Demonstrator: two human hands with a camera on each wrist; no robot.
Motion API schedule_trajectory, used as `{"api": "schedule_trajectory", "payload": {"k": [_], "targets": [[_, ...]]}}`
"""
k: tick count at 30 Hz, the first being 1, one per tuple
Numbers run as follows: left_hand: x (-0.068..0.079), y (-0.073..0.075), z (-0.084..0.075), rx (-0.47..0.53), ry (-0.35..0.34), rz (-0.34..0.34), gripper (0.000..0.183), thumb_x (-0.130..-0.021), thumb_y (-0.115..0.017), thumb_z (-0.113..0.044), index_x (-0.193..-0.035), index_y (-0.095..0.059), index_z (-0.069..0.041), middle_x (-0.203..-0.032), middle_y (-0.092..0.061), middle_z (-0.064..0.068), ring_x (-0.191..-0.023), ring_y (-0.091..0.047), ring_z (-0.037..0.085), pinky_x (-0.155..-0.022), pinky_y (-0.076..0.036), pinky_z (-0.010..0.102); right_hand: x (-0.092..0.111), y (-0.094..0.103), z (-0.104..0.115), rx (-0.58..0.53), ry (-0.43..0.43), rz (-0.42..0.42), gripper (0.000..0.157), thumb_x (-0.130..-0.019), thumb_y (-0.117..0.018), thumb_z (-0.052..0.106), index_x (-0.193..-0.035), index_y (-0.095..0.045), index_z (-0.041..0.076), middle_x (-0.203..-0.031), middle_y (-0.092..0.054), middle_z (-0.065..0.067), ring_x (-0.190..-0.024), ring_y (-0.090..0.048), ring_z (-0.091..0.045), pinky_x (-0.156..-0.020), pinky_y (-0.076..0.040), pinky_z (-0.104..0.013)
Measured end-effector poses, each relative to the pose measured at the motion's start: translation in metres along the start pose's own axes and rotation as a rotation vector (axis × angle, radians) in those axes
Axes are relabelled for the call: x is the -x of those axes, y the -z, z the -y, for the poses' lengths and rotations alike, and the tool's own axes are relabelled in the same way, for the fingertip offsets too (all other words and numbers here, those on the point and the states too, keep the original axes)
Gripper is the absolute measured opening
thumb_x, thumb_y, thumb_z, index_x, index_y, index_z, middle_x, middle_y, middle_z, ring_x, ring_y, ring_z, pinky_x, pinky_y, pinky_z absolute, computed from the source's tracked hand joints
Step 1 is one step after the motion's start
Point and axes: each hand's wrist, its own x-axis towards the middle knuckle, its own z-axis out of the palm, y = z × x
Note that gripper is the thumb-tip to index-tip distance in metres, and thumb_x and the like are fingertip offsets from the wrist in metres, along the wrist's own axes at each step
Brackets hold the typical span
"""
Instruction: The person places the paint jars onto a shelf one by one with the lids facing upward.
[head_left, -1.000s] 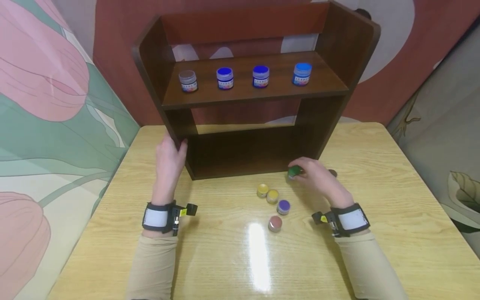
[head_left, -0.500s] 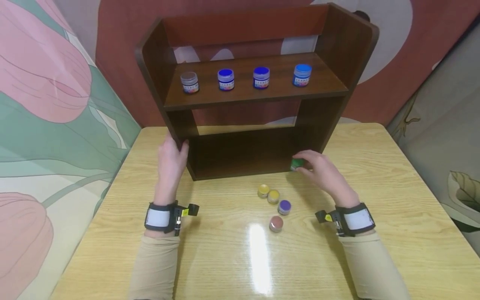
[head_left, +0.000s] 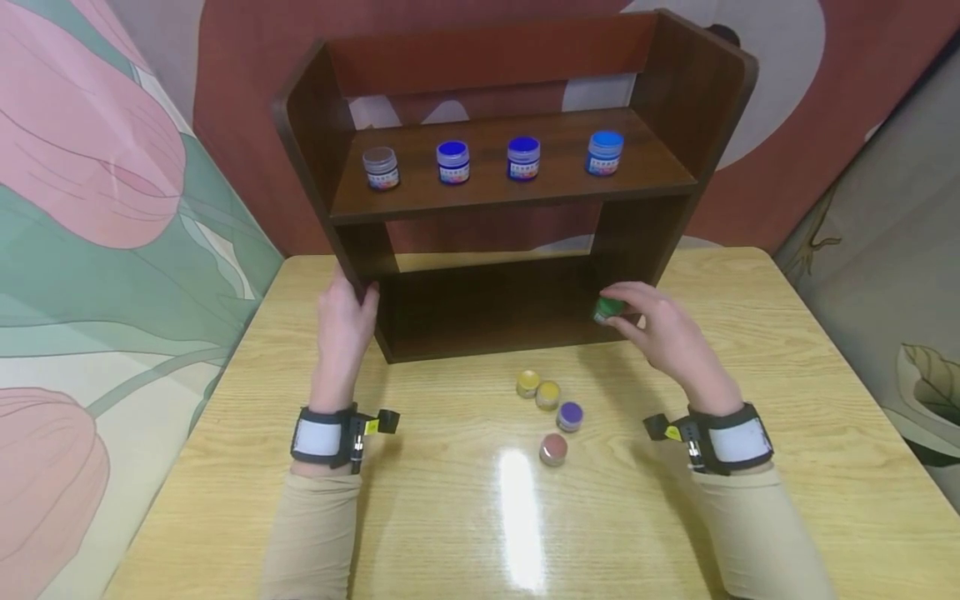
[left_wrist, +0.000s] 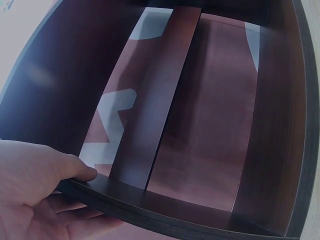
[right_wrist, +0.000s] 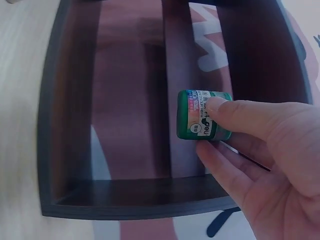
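A dark brown wooden shelf (head_left: 517,202) stands at the back of the table. My left hand (head_left: 343,321) grips its left side panel; the left wrist view shows the thumb inside the panel and the fingers outside. My right hand (head_left: 667,337) pinches a small green paint jar (head_left: 607,309) between thumb and fingers at the right end of the lower compartment. In the right wrist view the jar (right_wrist: 195,115) lies sideways to the camera with its printed label showing, held in front of the shelf opening. Whether the jar touches the lower board cannot be made out.
On the upper board stand a clear-lidded jar (head_left: 381,169), two dark blue jars (head_left: 453,163) and a lighter blue jar (head_left: 604,153). Two yellow jars (head_left: 528,383), a purple jar (head_left: 570,416) and a pinkish jar (head_left: 553,449) sit on the wooden table (head_left: 450,517) before the shelf.
My right hand has carried the green jar from the shelf's front edge up and to the right, into the lower compartment's right end. My left hand keeps its grip on the panel.
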Motion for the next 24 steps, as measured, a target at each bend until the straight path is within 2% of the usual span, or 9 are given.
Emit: {"api": "schedule_trajectory", "payload": {"k": [7, 14, 24], "targets": [[0.0, 0.001, 0.0, 0.016, -0.014, -0.005, 0.035, -0.092, -0.061, -0.015, -0.119, -0.051, 0.006, -0.109, -0.066, 0.032, -0.099, -0.064, 0.05, -0.083, -0.053, 0.059, -0.003, 0.018, 0.012, 0.062, 0.05, -0.045, 0.036, -0.084, -0.071, -0.001, -0.119, -0.065, -0.003, -0.122, -0.064, -0.022, -0.085, -0.067, -0.031, -0.078, -0.055, -0.051], [0.001, 0.0, 0.001, 0.017, -0.015, 0.001, 0.035, -0.093, -0.061, -0.016, -0.119, -0.052, 0.006, -0.111, -0.066, 0.031, -0.102, -0.063, 0.05, -0.086, -0.053, 0.059, -0.006, 0.032, 0.021, 0.096, 0.139, -0.114, 0.037, -0.08, -0.073, -0.005, -0.116, -0.067, -0.005, -0.119, -0.066, -0.023, -0.082, -0.067, -0.03, -0.078, -0.055, -0.05], [0.002, 0.001, -0.001, 0.019, 0.002, 0.01, 0.035, -0.093, -0.061, -0.014, -0.12, -0.052, 0.005, -0.111, -0.066, 0.031, -0.103, -0.064, 0.048, -0.084, -0.053, 0.058, -0.01, 0.051, 0.033, 0.15, 0.167, -0.192, 0.039, -0.078, -0.076, -0.001, -0.117, -0.069, -0.003, -0.121, -0.068, -0.021, -0.092, -0.069, -0.034, -0.085, -0.054, -0.054]]}}
